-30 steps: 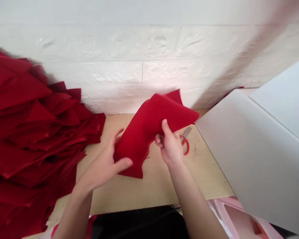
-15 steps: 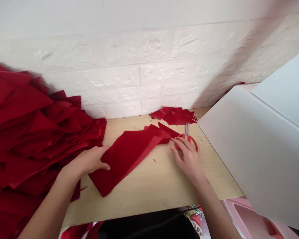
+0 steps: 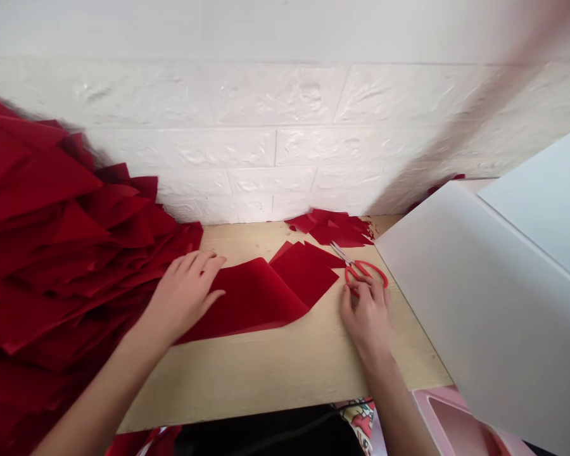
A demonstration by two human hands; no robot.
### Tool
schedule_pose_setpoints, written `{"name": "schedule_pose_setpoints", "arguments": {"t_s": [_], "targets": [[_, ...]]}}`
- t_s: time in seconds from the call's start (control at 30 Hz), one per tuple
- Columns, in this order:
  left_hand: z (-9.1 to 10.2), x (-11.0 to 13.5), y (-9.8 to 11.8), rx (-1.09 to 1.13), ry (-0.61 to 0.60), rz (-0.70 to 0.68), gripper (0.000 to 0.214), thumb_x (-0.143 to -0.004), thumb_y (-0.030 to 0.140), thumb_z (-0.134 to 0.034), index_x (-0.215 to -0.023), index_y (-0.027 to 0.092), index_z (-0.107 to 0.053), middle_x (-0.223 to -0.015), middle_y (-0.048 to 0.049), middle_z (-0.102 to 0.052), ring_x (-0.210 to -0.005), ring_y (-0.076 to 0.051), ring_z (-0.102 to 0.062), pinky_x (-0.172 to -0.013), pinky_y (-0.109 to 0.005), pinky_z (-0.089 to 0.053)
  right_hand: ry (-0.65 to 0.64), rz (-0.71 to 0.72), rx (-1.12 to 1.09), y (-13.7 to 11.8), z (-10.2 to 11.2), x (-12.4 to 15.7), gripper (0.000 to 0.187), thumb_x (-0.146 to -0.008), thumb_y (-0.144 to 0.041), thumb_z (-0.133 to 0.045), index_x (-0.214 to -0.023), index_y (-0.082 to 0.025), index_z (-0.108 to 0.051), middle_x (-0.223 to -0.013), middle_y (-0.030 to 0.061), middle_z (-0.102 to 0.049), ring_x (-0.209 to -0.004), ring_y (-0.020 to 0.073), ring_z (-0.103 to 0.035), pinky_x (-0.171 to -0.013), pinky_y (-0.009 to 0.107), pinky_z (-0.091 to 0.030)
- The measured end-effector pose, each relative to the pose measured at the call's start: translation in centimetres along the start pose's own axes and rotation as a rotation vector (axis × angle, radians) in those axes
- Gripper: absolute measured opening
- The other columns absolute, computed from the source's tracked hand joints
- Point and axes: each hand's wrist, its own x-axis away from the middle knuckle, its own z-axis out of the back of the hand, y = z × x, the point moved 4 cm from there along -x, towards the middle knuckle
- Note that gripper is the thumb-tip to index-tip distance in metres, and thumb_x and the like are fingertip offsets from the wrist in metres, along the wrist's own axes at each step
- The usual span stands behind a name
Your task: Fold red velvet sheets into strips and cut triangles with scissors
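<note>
A long piece of red fabric (image 3: 247, 294) lies flat across the wooden table, over more red pieces (image 3: 308, 269) at its right end. My left hand (image 3: 185, 288) is at the fabric's left end, fingers stretched and thumb apart, grasping nothing. On the right, my right hand (image 3: 368, 316) has its fingers curled at the orange handles of a pair of scissors (image 3: 368, 269). The scissor blades point away to the upper left, beside the fabric's right tip.
A big heap of red fabric (image 3: 66, 253) fills the left side. Small red scraps (image 3: 337, 227) lie against the white brick-patterned wall (image 3: 247, 149). A white panel (image 3: 484, 291) slants over the right of the table (image 3: 266, 373), above a pink bin (image 3: 437, 405).
The fabric's right part has flattened out over the pieces beneath. My left hand has lifted off its edge, fingers spreading. The scissors have turned, blades swinging left, with my right hand at their handles.
</note>
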Motion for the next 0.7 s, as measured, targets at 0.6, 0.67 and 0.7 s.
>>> {"name": "schedule_pose_setpoints", "arguments": {"t_s": [0.6, 0.67, 0.7], "targets": [[-7.4, 8.4, 5.1, 0.026, 0.162, 0.149, 0.062, -0.098, 0.046, -0.046, -0.155, 0.021, -0.043, -0.162, -0.0192, -0.036, -0.149, -0.038, -0.034, -0.117, -0.06, -0.034, -0.229, 0.038, 0.066, -2.1, -2.7, -3.2, 0.031, -0.099, -0.043, -0.05, -0.102, -0.018, -0.068, -0.1, 0.0117, -0.072, -0.1, 0.0291, -0.061, -0.079, 0.038, -0.046], [-7.3, 8.5, 5.2, 0.046, 0.167, 0.179, 0.06, -0.097, 0.043, -0.048, -0.152, 0.02, -0.046, -0.161, -0.0192, -0.038, -0.148, -0.038, -0.036, -0.117, -0.06, -0.034, -0.228, 0.033, 0.057, -2.5, -3.1, -3.4, 0.028, -0.098, -0.041, -0.05, -0.097, -0.019, -0.067, -0.092, 0.0103, -0.071, -0.093, 0.0269, -0.061, -0.076, 0.036, -0.044], [-7.3, 8.5, 5.2, 0.053, 0.17, 0.195, 0.059, -0.097, 0.043, -0.048, -0.151, 0.02, -0.047, -0.16, -0.0195, -0.039, -0.147, -0.038, -0.037, -0.117, -0.06, -0.033, -0.221, 0.036, 0.048, -2.7, -3.2, -3.4, 0.026, -0.098, -0.04, -0.05, -0.093, -0.019, -0.065, -0.088, 0.0095, -0.07, -0.089, 0.0256, -0.06, -0.076, 0.035, -0.044]]}}
